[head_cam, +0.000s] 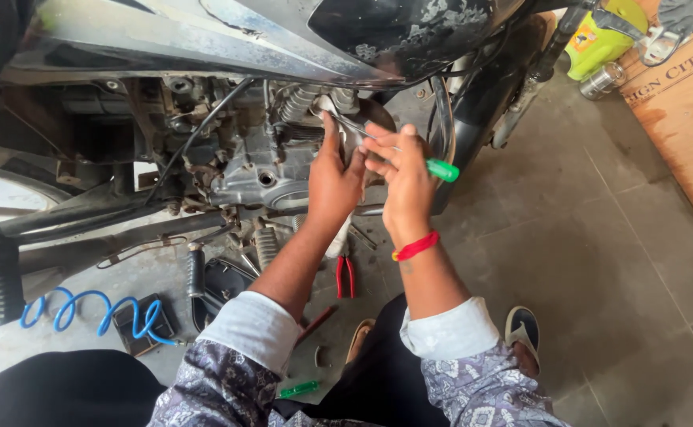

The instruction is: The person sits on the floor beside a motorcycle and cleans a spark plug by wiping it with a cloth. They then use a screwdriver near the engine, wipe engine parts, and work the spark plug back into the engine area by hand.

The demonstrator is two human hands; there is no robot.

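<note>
Screwdriver (398,150) with a green handle, gripped in the right hand (400,178), runs on a slant: its handle juts out to the right of the knuckles while the metal shaft angles up and left, its tip reaching the motorcycle engine (255,158) just above the left hand's thumb. The left hand (332,180) presses flat against the engine casing, fingers closed on what looks like a pale rag, touching the right hand's fingertips. Both hands sit equally close to the tool's working end. Below the wrists, red-handled pliers (345,275) lie on the floor; a blue coiled hose (85,310) lies well left.
</note>
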